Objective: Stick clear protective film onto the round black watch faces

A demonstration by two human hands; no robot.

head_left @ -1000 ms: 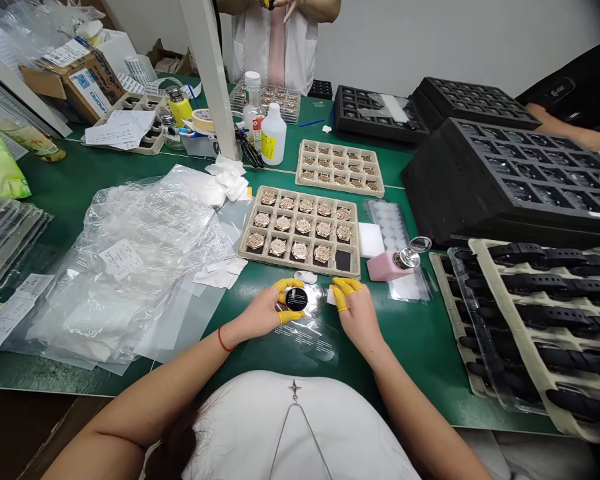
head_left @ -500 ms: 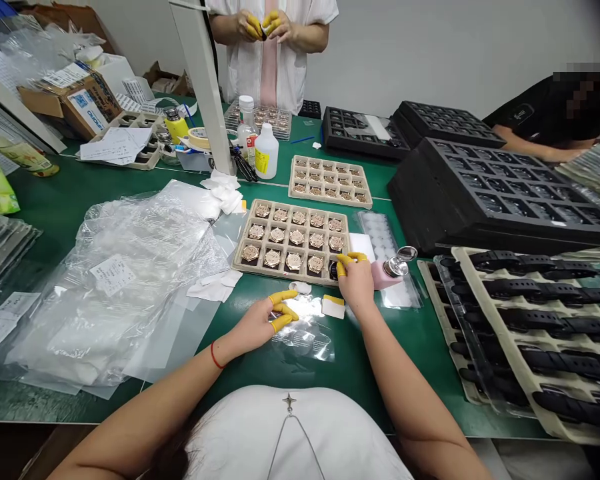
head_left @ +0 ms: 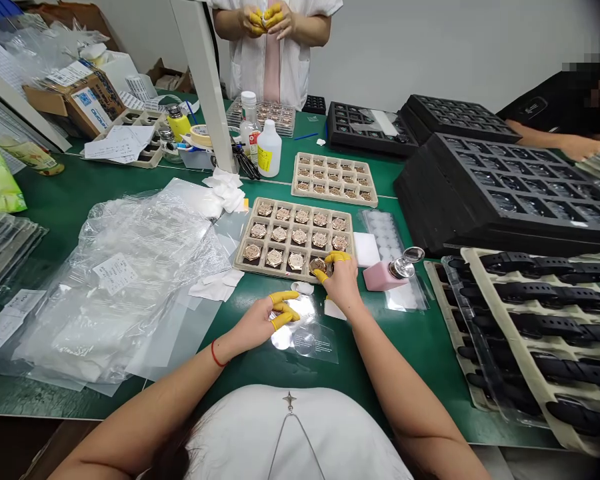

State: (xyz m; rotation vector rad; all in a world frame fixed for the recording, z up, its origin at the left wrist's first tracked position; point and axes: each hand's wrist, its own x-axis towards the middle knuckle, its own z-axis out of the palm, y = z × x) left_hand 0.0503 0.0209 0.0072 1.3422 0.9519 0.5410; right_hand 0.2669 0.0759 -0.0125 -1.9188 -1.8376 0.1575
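Right hand [head_left: 343, 283] has shifted leftward since half a second ago: from the front-right corner compartment of the beige tray [head_left: 260, 269] to the neighbouring one. Left hand [head_left: 257, 323] is almost unmoved.

Piece of interest: a round gold-toned watch piece [head_left: 318, 265], lying in the front row, second compartment from the right. It sits directly at the right fingertips, ahead and slightly left of the palm — no long axis to speak of, the outline being circular. Right hand is clearly nearer; from the left hand the piece lies forward and to the right.

Hand states: right thumb and fingers, in yellow cots, straddle the piece; whether they actually grip it, cannot tell. Left is empty, fingers loosely parted, just beside a clear film [head_left: 305, 343].

Writing: film carries fine white lines, too small to read. White slip [head_left: 115, 273] on the plastic bags [head_left: 145, 233] shows printed rows — illegible. Carton [head_left: 83, 103] bears a square code and a blue band with lettering, not read with confidence. White bottle [head_left: 269, 150] has a yellow label, text unresolved.
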